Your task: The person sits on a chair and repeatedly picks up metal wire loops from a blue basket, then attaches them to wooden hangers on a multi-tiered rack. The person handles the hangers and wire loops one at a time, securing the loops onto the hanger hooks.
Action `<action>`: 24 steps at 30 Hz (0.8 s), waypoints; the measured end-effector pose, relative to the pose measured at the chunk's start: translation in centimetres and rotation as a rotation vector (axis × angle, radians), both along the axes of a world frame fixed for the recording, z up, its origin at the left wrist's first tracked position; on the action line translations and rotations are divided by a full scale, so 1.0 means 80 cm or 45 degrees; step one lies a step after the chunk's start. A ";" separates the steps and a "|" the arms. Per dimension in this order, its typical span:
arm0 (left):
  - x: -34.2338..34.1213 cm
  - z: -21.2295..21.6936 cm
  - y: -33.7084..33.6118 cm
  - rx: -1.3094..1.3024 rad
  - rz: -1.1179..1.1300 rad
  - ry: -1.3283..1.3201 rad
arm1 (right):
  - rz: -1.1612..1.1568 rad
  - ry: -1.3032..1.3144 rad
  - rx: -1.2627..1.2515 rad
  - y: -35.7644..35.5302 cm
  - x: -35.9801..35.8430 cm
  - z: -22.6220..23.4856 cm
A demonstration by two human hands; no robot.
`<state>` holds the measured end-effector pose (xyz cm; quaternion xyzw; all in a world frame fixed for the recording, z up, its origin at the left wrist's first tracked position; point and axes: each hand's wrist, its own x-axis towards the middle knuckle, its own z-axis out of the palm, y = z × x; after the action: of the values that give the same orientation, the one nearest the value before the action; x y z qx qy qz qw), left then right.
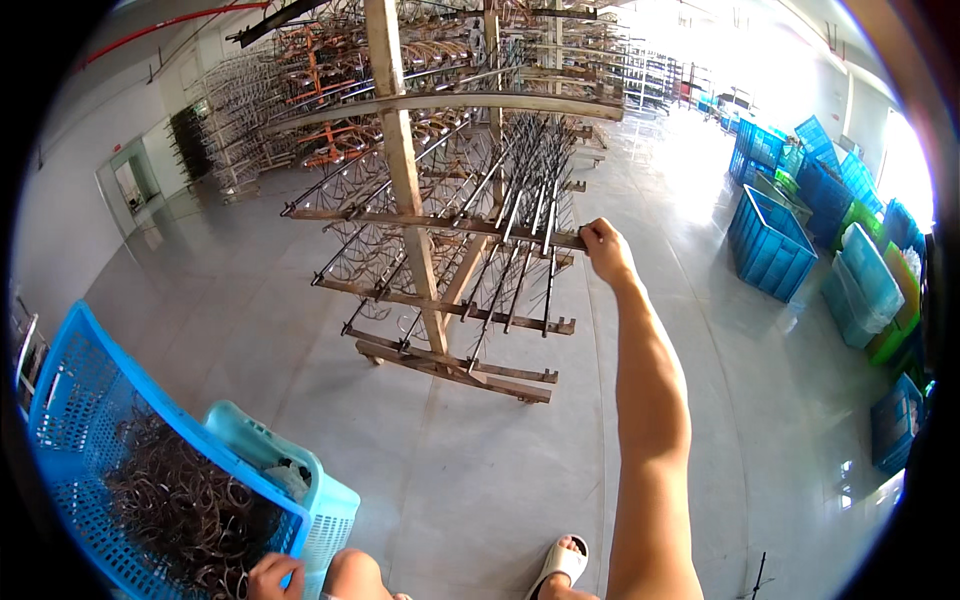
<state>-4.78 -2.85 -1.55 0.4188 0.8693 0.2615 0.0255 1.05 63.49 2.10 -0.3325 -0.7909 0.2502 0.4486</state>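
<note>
My right hand (pixel 606 250) reaches far forward, its fingers closed round the right end of a flat crossbar (pixel 480 228) on a tall rack. Dark rods rest across this bar, and thin wire-like pieces hang from them in rows. At the lower left, my left hand (pixel 276 577) has its fingers curled beside the rim of a blue perforated basket (pixel 190 430). Whatever those fingers may hold is hidden. Inside the basket lies a tangled heap of dark, curved thin pieces (pixel 185 495).
A light teal basket (pixel 335 510) with a whitish bag in it stands against the blue one. More loaded racks (pixel 330 70) fill the back. Blue crates (pixel 770 245) and green bins line the right side. A thin black rod (pixel 759 575) stands at the lower right.
</note>
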 end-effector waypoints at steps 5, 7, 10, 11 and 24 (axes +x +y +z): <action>0.006 0.019 0.075 0.358 -0.236 0.285 | -0.095 -0.014 0.112 -0.082 0.025 0.024; 0.001 0.067 0.132 0.583 -0.291 0.270 | -0.119 -0.049 0.067 -0.127 0.052 0.038; 0.012 0.156 0.243 0.884 -0.218 -0.142 | -0.132 -0.113 0.093 -0.174 0.096 0.042; 0.012 0.187 0.278 1.019 -0.179 -0.007 | -0.139 -0.125 0.097 -0.201 0.110 0.048; 0.118 0.362 0.402 1.844 -0.105 -1.686 | -0.223 -0.131 0.091 -0.455 0.246 0.066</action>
<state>4.66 29.28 27.39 0.1321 0.2935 0.9122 0.2537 20.72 27.11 7.39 -0.3965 -0.7893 0.1643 0.4391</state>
